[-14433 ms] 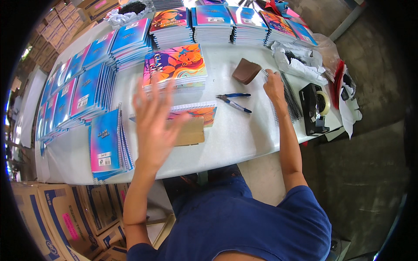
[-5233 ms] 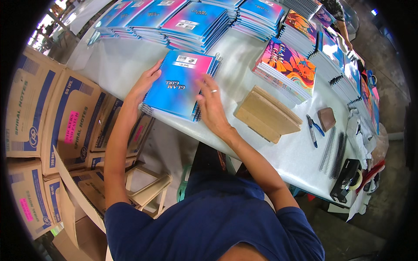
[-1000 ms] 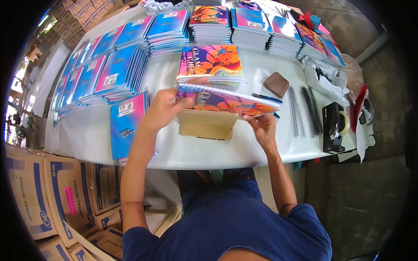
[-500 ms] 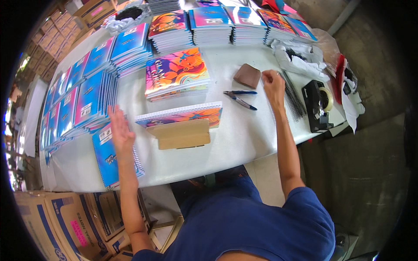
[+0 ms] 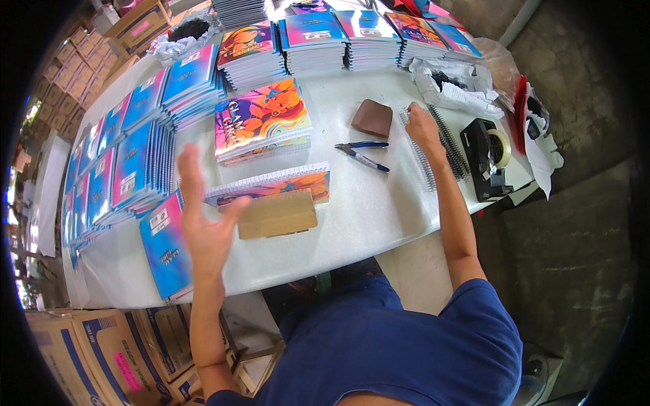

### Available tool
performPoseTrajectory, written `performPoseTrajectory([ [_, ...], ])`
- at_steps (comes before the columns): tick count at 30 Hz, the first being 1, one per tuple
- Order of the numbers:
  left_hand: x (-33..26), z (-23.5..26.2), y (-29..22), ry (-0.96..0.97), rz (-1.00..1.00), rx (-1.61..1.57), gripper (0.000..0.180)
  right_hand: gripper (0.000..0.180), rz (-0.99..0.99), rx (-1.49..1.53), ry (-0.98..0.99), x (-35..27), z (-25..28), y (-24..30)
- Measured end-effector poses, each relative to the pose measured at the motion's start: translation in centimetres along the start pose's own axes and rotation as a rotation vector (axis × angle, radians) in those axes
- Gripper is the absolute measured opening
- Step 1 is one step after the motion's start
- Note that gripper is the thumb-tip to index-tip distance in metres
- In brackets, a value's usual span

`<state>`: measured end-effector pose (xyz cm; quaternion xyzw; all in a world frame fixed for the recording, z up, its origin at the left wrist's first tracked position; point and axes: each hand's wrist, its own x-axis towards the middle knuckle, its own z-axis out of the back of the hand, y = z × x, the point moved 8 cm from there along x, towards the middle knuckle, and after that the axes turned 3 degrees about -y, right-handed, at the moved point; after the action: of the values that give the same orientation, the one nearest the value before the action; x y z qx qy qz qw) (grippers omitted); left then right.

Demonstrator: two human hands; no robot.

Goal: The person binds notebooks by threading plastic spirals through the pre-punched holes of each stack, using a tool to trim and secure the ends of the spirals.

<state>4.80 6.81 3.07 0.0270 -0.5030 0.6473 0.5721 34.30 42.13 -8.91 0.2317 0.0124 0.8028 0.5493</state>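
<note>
left hand (image 5: 203, 223) spread open above notebook (image 5: 271, 186), right hand (image 5: 421, 127) seemingly closed on spiral coils (image 5: 443, 145), bag (image 5: 452, 86) holding dark coils

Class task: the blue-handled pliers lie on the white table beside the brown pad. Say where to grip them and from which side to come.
Grip the blue-handled pliers by the two handles, which splay toward the right, coming down from above with the right hand, the nearer one. They lie flat on the white table, apart from the brown pad, so there is probably room around the handles.

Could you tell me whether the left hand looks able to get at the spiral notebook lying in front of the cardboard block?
Probably yes: the left hand is open and empty, right beside the spiral notebook, with nothing between them.
</note>
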Motion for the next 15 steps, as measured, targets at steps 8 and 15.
performPoseTrajectory([
  [8, 1.5, -10.5, -5.1, 0.248, -0.278, 0.524, 0.060, 0.016, 0.371, 0.891, 0.303, -9.6, 10.5, 17.3],
  [15, 1.3, -11.1, -4.1, 0.304, -0.226, 0.452, 0.040, 0.015, 0.302, 0.962, 0.405, -10.1, 9.0, 17.7],
])
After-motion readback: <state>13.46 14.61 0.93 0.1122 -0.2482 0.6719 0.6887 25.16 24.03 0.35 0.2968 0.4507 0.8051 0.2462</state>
